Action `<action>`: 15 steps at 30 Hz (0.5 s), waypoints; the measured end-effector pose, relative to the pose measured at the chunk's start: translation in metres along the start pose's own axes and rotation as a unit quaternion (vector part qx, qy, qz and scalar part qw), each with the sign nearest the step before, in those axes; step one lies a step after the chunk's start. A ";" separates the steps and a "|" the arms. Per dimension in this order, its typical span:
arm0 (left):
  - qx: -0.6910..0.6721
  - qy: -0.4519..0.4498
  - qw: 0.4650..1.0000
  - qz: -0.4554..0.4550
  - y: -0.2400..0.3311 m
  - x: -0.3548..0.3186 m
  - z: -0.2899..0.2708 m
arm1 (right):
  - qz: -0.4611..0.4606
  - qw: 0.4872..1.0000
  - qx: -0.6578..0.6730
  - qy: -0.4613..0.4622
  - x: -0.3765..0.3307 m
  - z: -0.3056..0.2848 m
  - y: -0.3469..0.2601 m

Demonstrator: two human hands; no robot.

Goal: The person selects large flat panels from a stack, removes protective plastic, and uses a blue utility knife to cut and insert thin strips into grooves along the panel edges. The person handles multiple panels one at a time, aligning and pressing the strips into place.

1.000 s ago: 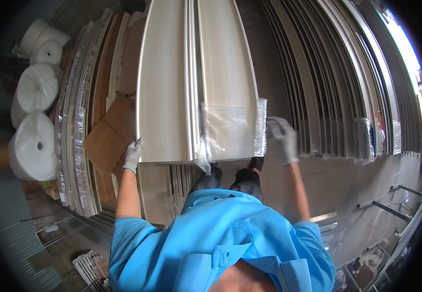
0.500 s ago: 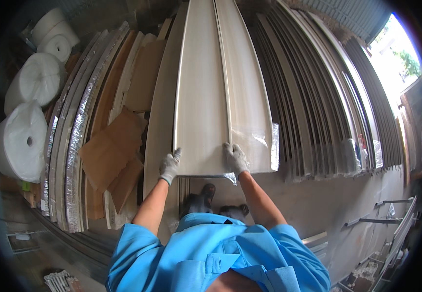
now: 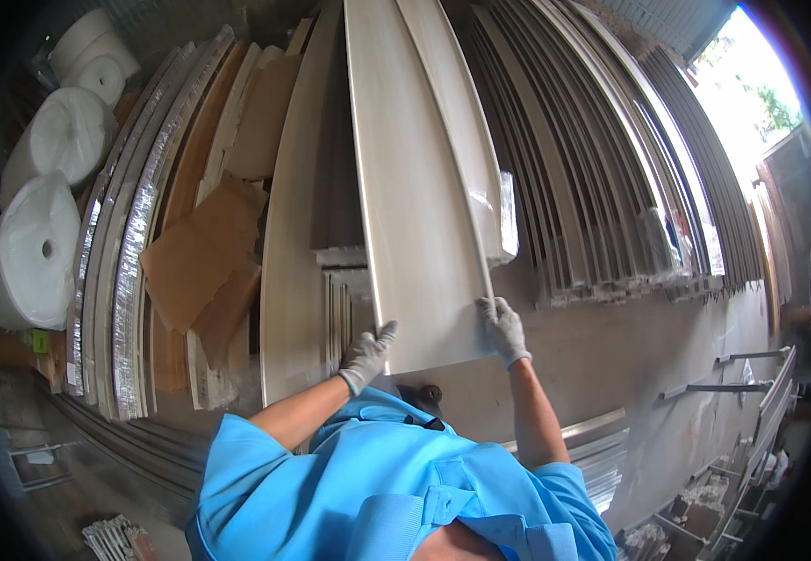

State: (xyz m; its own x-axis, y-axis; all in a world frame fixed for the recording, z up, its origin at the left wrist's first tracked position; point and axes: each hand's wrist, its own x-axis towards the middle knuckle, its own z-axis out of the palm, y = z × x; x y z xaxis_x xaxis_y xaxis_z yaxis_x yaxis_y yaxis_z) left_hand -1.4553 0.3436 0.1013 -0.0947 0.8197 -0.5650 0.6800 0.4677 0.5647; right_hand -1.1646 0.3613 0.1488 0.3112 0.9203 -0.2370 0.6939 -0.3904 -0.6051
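Both of my hands wear light grey gloves and grip a long, cream-coloured panel [image 3: 419,215] with raised edges by its near end. My left hand [image 3: 366,358] is closed on the near left corner, thumb on top. On the opposite edge, my right hand [image 3: 503,332] is closed near the right corner, its thumb also on top. The panel's far end runs out of view at the top. A second cream panel [image 3: 487,215] with clear plastic wrap at its near end lies partly under the held one.
To the left stand another long panel [image 3: 293,243], torn brown cardboard [image 3: 204,252], wrapped boards [image 3: 134,234] and white foam rolls [image 3: 31,252]. Many long dark-edged profiles [image 3: 574,168] are stacked at the right. A metal rack [image 3: 760,421] stands at lower right.
The held panel has come toward me and its near end has swung right, sliding over the second panel. A dark stack beneath has come into view on its left. Both hands have kept their grip.
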 end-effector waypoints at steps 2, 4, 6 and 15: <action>-0.016 -0.020 0.999 0.026 0.000 -0.028 0.029 | 0.029 0.999 0.033 -0.007 -0.020 -0.022 0.027; -0.068 -0.120 0.987 0.082 0.006 -0.048 0.044 | 0.051 0.996 0.066 -0.039 -0.038 -0.048 0.050; -0.112 -0.169 0.976 0.077 0.021 -0.050 0.039 | 0.058 0.994 0.075 -0.060 -0.050 -0.064 0.065; -0.196 -0.165 0.966 -0.021 0.112 0.077 -0.030 | 0.099 0.983 0.143 -0.055 0.020 -0.046 0.047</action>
State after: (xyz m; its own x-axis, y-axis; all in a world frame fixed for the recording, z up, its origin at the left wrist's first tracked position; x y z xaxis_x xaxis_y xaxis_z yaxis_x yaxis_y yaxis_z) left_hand -1.4079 0.4692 0.1387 0.1651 0.6765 -0.7177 0.3463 0.6416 0.6844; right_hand -1.0961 0.3604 0.1502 0.3390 0.8301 -0.4426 0.4114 -0.5540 -0.7238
